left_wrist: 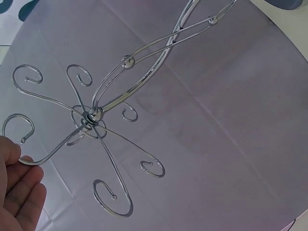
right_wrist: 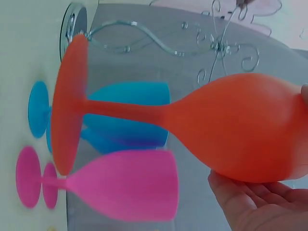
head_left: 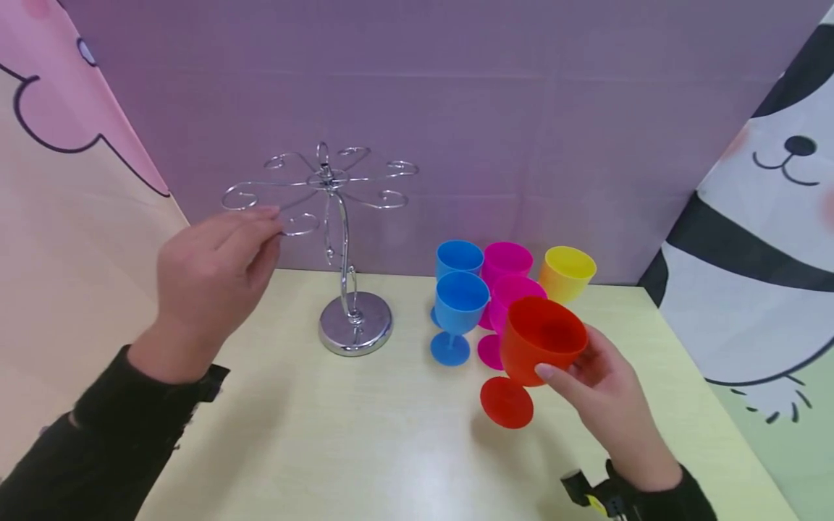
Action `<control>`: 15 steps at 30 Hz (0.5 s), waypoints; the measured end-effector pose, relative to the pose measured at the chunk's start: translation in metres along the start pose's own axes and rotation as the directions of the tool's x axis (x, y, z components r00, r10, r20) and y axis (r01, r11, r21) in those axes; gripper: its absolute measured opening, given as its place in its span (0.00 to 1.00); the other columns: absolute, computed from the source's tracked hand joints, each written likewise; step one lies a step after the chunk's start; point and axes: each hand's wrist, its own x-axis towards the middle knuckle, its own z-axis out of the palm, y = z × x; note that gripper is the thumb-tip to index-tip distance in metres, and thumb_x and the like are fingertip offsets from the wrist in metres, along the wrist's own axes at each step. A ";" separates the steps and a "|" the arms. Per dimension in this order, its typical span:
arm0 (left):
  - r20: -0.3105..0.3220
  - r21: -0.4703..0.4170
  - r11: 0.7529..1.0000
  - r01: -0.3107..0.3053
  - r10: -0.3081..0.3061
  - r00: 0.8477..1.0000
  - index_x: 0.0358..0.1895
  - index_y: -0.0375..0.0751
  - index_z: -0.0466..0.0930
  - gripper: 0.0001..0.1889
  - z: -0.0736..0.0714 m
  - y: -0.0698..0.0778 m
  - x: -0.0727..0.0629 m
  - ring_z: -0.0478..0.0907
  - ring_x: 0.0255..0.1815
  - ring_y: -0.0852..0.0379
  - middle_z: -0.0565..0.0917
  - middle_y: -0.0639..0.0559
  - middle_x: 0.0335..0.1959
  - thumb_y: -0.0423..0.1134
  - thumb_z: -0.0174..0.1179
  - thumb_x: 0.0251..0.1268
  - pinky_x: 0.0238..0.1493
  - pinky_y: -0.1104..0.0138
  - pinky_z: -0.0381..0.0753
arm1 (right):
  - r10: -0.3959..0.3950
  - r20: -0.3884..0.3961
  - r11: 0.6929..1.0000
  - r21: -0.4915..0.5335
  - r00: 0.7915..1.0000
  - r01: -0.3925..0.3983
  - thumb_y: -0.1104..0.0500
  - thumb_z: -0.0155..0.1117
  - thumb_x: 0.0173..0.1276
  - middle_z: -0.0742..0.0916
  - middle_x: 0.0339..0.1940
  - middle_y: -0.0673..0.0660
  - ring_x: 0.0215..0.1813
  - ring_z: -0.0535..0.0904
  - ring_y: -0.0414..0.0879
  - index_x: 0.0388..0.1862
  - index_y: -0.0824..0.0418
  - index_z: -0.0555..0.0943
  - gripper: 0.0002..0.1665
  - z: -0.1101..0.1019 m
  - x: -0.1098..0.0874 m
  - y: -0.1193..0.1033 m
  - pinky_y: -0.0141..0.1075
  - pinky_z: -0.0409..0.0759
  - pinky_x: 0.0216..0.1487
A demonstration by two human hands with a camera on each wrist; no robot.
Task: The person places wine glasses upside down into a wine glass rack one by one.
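Observation:
My left hand [head_left: 215, 278] pinches the curled end of one arm of a chrome stemware rack [head_left: 355, 329], a stand with a round base and several scrolled wire arms. In the left wrist view, thumb and fingers [left_wrist: 30, 192] close on that wire hook. On the right, my right hand [head_left: 609, 401] grips a red-orange plastic goblet [head_left: 521, 354] by its bowl, thumb in front and fingers behind. The goblet is upright, its foot [head_left: 507, 403] raised over the table. In the right wrist view its stem [right_wrist: 125, 110] shows sideways.
Behind the held goblet stand two blue goblets [head_left: 458, 311], two magenta goblets [head_left: 507, 259] and a yellow goblet [head_left: 565, 278], all upright. The pale table [head_left: 391, 434] ends at a purple backdrop [head_left: 456, 108]. A panda-printed panel [head_left: 775, 246] borders the right side.

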 end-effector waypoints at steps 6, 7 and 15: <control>0.021 0.017 0.999 -0.029 0.029 0.999 0.46 0.28 0.88 0.08 -0.001 0.000 0.002 0.88 0.43 0.38 0.89 0.36 0.46 0.28 0.66 0.68 0.38 0.48 0.87 | -0.036 0.033 0.999 0.019 0.999 0.036 0.56 0.76 0.67 0.78 0.67 0.53 0.64 0.76 0.51 0.76 0.55 0.68 0.42 0.008 -0.006 -0.011 0.33 0.84 0.53; 0.023 0.019 0.999 -0.032 0.031 0.999 0.46 0.28 0.88 0.08 -0.001 0.000 0.002 0.88 0.43 0.38 0.89 0.36 0.45 0.28 0.65 0.69 0.36 0.49 0.86 | -0.040 0.041 0.999 0.025 0.998 0.039 0.57 0.76 0.67 0.78 0.67 0.53 0.64 0.76 0.51 0.76 0.55 0.68 0.42 0.010 -0.007 -0.012 0.33 0.84 0.54; 0.002 0.007 0.997 -0.074 0.074 0.997 0.44 0.28 0.88 0.07 0.003 0.005 0.002 0.88 0.41 0.39 0.89 0.36 0.41 0.29 0.63 0.70 0.31 0.50 0.85 | -0.091 0.088 0.994 0.061 0.992 0.086 0.60 0.78 0.64 0.81 0.65 0.52 0.62 0.79 0.50 0.73 0.54 0.71 0.40 0.025 -0.016 -0.024 0.37 0.84 0.55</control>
